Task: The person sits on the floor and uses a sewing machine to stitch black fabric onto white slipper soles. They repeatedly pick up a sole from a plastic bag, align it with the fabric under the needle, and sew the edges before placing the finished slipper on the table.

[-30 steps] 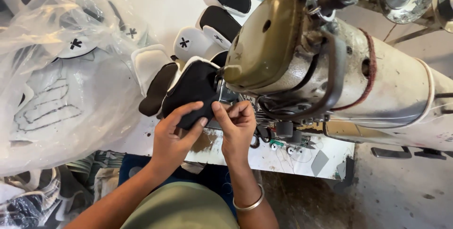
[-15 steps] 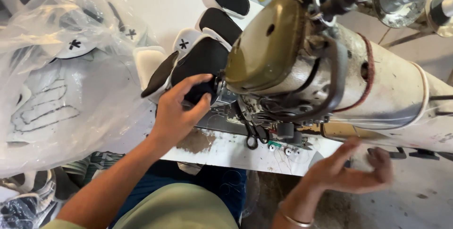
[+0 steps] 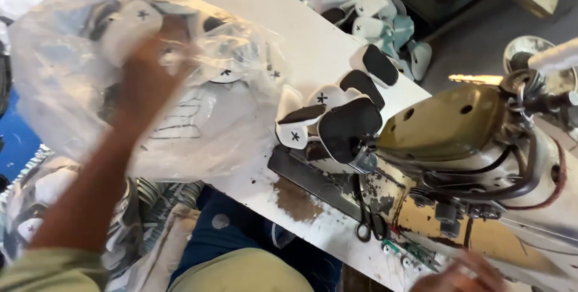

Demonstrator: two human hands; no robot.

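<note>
**Left hand on the bag, stitched pieces left at the machine**

My left hand (image 3: pixel 158 51) is blurred with motion and pressed against the big clear plastic bag (image 3: pixel 72 75) at the left end of the tabletop (image 3: pixel 313 45). I cannot tell whether it is open or gripping the plastic. The bag bulges with white cut pieces marked with black crosses.

My right hand (image 3: pixel 463 271) shows only at the bottom edge, low by the near edge of the tabletop below the sewing machine (image 3: pixel 481 147). It appears loosely open and empty, though blur leaves me unsure.

The black-and-white shoe pieces (image 3: pixel 337 120) lie in a chain under the machine head, running away toward the far edge. They sit to the right of my left hand, well apart from it, and up beyond my right hand, which is nearer.
</note>
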